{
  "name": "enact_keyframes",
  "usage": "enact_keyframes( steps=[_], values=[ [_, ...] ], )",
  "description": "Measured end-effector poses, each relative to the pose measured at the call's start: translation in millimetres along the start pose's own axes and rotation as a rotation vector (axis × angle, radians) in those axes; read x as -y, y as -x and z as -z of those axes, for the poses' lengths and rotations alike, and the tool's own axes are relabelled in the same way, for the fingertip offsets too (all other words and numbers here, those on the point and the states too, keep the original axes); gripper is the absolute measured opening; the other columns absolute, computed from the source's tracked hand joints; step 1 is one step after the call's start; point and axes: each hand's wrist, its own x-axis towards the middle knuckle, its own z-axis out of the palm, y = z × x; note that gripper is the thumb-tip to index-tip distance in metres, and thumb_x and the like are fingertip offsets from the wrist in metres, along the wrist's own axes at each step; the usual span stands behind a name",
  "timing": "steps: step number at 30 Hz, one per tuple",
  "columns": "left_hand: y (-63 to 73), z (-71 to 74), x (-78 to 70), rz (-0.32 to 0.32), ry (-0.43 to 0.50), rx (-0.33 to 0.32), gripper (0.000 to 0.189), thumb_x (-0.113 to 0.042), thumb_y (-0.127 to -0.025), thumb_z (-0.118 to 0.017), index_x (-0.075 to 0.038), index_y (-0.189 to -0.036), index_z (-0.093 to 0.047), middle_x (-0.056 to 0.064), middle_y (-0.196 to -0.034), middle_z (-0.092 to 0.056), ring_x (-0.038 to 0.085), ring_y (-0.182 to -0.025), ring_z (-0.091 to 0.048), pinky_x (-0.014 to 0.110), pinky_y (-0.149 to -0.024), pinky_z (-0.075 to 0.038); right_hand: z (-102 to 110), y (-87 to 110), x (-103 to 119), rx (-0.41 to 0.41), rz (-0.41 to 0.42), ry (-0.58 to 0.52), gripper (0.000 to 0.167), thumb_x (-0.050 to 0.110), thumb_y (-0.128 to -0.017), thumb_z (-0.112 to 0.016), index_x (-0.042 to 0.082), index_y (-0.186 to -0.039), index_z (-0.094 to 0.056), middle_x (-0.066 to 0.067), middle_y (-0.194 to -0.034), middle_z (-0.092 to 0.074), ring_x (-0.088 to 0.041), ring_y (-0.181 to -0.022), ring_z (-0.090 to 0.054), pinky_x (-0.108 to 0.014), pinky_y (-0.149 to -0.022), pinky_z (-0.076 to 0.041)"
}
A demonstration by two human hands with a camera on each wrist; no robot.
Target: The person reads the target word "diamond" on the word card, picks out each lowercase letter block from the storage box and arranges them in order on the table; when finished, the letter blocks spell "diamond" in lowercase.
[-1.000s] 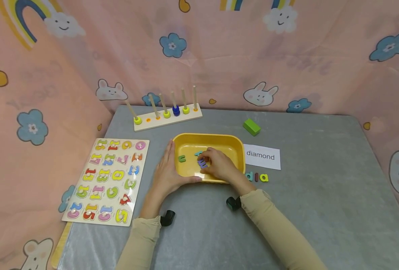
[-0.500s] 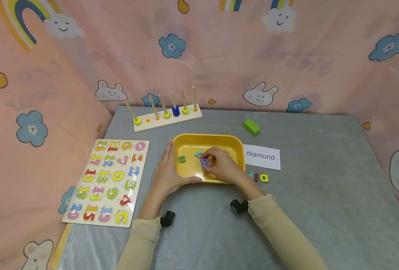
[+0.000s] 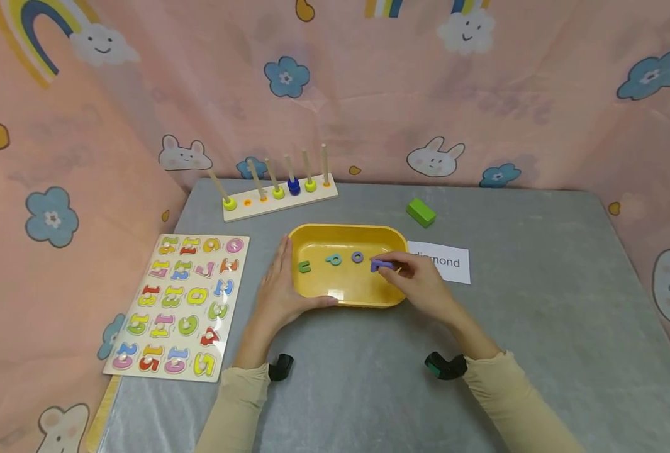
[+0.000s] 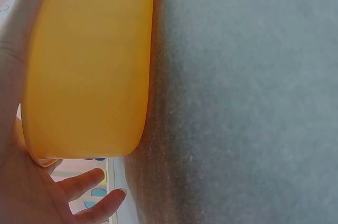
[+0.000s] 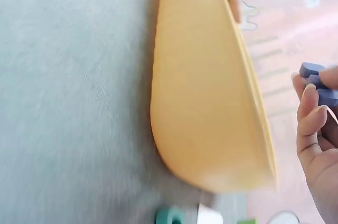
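Observation:
My right hand point(image 3: 419, 277) pinches a purple letter m point(image 3: 377, 265) between thumb and fingers, over the right side of the yellow tray point(image 3: 348, 234). In the right wrist view the letter m point(image 5: 312, 76) shows beyond the tray's rim. My left hand point(image 3: 280, 292) rests against the tray's left front corner, its thumb along the front rim and straight fingers along the left side. Inside the tray lie a green u-shaped letter point(image 3: 304, 267), a teal letter with a round bowl and stem point(image 3: 333, 259) and a purple ring-shaped o point(image 3: 357, 257).
The word card point(image 3: 452, 264), partly behind my right hand, lies right of the tray. A green block point(image 3: 421, 212) is behind it. The number puzzle board point(image 3: 176, 308) lies left, and a peg stand point(image 3: 280, 198) stands at the back. My right hand hides the letters on the table.
My right hand has moved right and lifted the purple m off the tray's middle, uncovering the purple o and the teal letter. It now covers part of the card. My left hand stays put.

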Motion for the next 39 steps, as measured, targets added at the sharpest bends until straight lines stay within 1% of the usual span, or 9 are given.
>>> enact_keyframes(
  steps=[3, 7, 10, 13, 17, 23, 27, 31, 39],
  values=[
    [0.3, 0.3, 0.1, -0.001, 0.001, -0.005, 0.155, -0.071, -0.061, -0.094, -0.025, -0.172, 0.003, -0.005, -0.181, 0.002, 0.030, -0.164, -0.022, 0.067, -0.126, -0.024, 12.5, 12.2, -4.2, -0.056, 0.038, -0.025, 0.022, 0.011, -0.105, -0.067, 0.001, -0.123, -0.076, -0.016, -0.115, -0.076, -0.018, -0.089, -0.064, -0.015, -0.079, -0.054],
    [0.8, 0.6, -0.2, 0.001, 0.005, -0.002, 0.155, -0.072, -0.061, -0.093, -0.025, -0.172, 0.004, -0.006, -0.181, 0.002, 0.031, -0.163, -0.023, 0.067, -0.126, -0.024, 31.0, 29.4, -13.3, -0.120, 0.078, -0.019, 0.020, 0.003, -0.101, -0.070, -0.002, -0.120, -0.075, -0.018, -0.109, -0.073, -0.014, -0.078, -0.064, -0.018, -0.069, -0.057],
    [1.0, 1.0, -1.0, 0.002, 0.006, 0.002, 0.154, -0.072, -0.062, -0.093, -0.025, -0.172, 0.004, -0.006, -0.181, 0.003, 0.031, -0.163, -0.023, 0.067, -0.126, -0.024, 45.3, 42.8, -23.2, -0.189, 0.039, 0.048, 0.020, 0.004, -0.100, -0.072, -0.002, -0.120, -0.074, -0.017, -0.108, -0.071, -0.008, -0.079, -0.062, -0.016, -0.066, -0.054],
    [0.4, 1.6, -1.9, -0.001, 0.007, 0.000, 0.154, -0.071, -0.062, -0.093, -0.024, -0.172, 0.003, -0.006, -0.181, 0.003, 0.033, -0.163, -0.023, 0.068, -0.126, -0.024, 58.5, 55.0, -35.3, -0.286, -0.027, 0.175, 0.019, 0.009, -0.098, -0.077, 0.000, -0.114, -0.076, -0.015, -0.104, -0.073, 0.002, -0.086, -0.058, -0.013, -0.072, -0.048],
    [-0.5, 2.2, -2.0, -0.003, 0.004, -0.008, 0.154, -0.071, -0.061, -0.093, -0.024, -0.172, 0.003, -0.006, -0.181, 0.003, 0.034, -0.163, -0.024, 0.068, -0.126, -0.024, 72.2, 66.7, -53.2, -0.363, -0.107, 0.292, 0.013, 0.009, -0.092, -0.083, 0.003, -0.104, -0.081, -0.014, -0.093, -0.077, 0.007, -0.078, -0.055, -0.015, -0.067, -0.043],
    [0.2, 2.3, -1.2, -0.002, 0.002, -0.009, 0.155, -0.070, -0.061, -0.094, -0.022, -0.172, 0.002, -0.003, -0.181, 0.001, 0.034, -0.163, -0.023, 0.069, -0.126, -0.023, 77.5, 73.6, -74.4, -0.347, -0.206, 0.319, 0.016, 0.008, -0.091, -0.084, -0.004, -0.101, -0.081, -0.017, -0.084, -0.077, 0.004, -0.066, -0.053, -0.017, -0.057, -0.043],
    [1.0, 1.9, -1.1, -0.002, 0.003, -0.006, 0.154, -0.071, -0.062, -0.093, -0.022, -0.172, 0.002, -0.004, -0.181, 0.001, 0.034, -0.163, -0.022, 0.069, -0.126, -0.023, 75.9, 75.4, -83.1, -0.326, -0.262, 0.333, 0.018, 0.010, -0.093, -0.082, -0.004, -0.105, -0.081, -0.018, -0.088, -0.079, 0.005, -0.066, -0.055, -0.017, -0.059, -0.044],
    [1.3, 1.5, -1.5, -0.005, 0.005, -0.006, 0.154, -0.071, -0.062, -0.093, -0.023, -0.173, 0.002, -0.004, -0.181, 0.002, 0.034, -0.164, -0.022, 0.069, -0.126, -0.022, 74.6, 75.7, -88.5, -0.319, -0.269, 0.358, 0.017, 0.011, -0.094, -0.081, -0.002, -0.105, -0.082, -0.016, -0.089, -0.079, 0.002, -0.068, -0.055, -0.019, -0.060, -0.043],
    [1.9, 1.4, -1.3, -0.003, 0.004, -0.005, 0.154, -0.071, -0.062, -0.093, -0.023, -0.172, 0.003, -0.004, -0.181, 0.002, 0.035, -0.164, -0.021, 0.070, -0.126, -0.022, 69.6, 76.3, -92.4, -0.349, -0.234, 0.412, 0.012, 0.008, -0.090, -0.084, 0.000, -0.099, -0.082, -0.011, -0.085, -0.065, -0.008, -0.071, -0.046, -0.023, -0.060, -0.037]
  ],
)
